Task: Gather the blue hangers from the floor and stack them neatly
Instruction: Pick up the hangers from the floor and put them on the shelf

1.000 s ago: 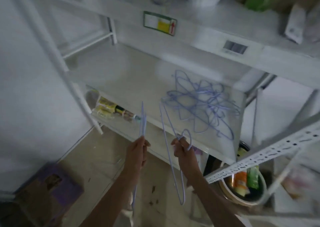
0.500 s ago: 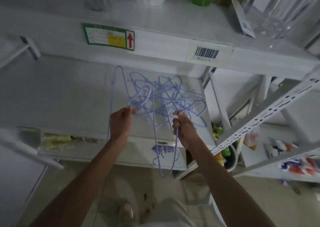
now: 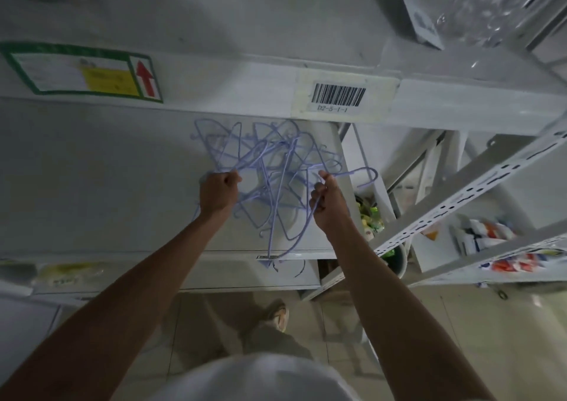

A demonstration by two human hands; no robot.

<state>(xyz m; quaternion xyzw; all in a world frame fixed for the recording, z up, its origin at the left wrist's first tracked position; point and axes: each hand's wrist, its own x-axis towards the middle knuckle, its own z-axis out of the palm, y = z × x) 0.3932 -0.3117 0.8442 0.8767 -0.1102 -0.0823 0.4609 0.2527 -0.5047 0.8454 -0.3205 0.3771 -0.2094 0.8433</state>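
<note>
On the white shelf board (image 3: 107, 186), toward its right-hand end, lies a tangled heap of blue hangers (image 3: 270, 167); it reaches from beneath the upper shelf's front beam to the front edge, where one hanger overhangs the lip. The hangers are wire-thin, and hooks and shoulders are interlocked at all angles. No orderly stack exists yet.

Left hand (image 3: 218, 193): closed in a fist at the heap's left margin, gripping several strands that fan out from the knuckles into the pile. How many hangers it grips cannot be told. The closed hold appears meant to keep a bundle together while it is set against the heap.

Right hand (image 3: 329, 199): fingers pinched narrowly on one hanger at the heap's right margin. That hanger's hook (image 3: 363, 176) juts past the right end of the board, over the gap beside the perforated upright (image 3: 460, 195). The light pinch suits guiding a single hanger into line.

Judgement: gathering is well advanced and the hangers are now at shelf height, though the floor is only partly in view. Stacking remains; hooks will snag if pulled apart quickly.

Other items noted: a barcode label (image 3: 340, 94) and a green-bordered placard with a red arrow (image 3: 82, 74) on the beam above; packaged goods on the adjoining rack to the right, too blurred to identify.
</note>
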